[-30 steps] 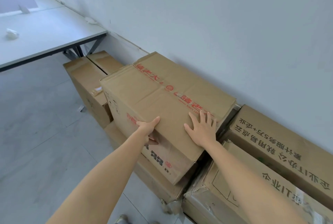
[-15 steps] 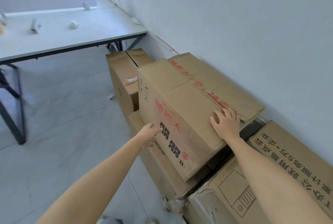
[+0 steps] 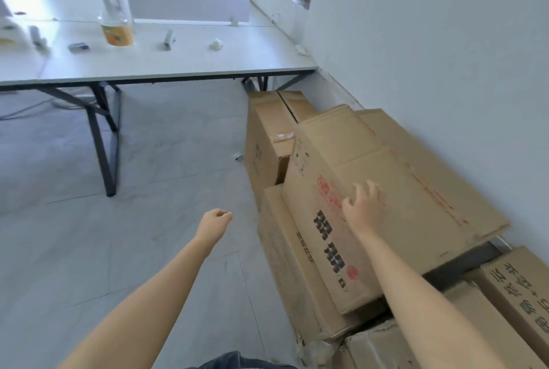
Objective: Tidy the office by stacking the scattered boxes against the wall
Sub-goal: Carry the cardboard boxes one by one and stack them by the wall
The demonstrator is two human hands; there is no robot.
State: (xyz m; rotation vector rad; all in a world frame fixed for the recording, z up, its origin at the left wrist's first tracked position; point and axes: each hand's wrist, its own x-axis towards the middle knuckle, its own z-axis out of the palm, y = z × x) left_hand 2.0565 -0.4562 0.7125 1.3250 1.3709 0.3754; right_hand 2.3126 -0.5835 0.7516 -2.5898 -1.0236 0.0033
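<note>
Now the top box (image 3: 386,190) is set on a lower box (image 3: 285,250) beside the wall (image 3: 445,56), long axis along it. The right hand (image 3: 361,209) is spread loosely at its near edge, gripping nothing; the left hand (image 3: 214,224) is held well apart, loosely curled, empty.

Open floor (image 3: 154,220) lies left of the stacked boxes (image 3: 297,279), bounded at the far side by the counter's (image 3: 178,62) dark legs (image 3: 102,140), while the wall (image 3: 430,56) closes the right side behind the tilted top box (image 3: 386,178), leaving 1 dark gap (image 3: 463,263) under its near right corner.
</note>
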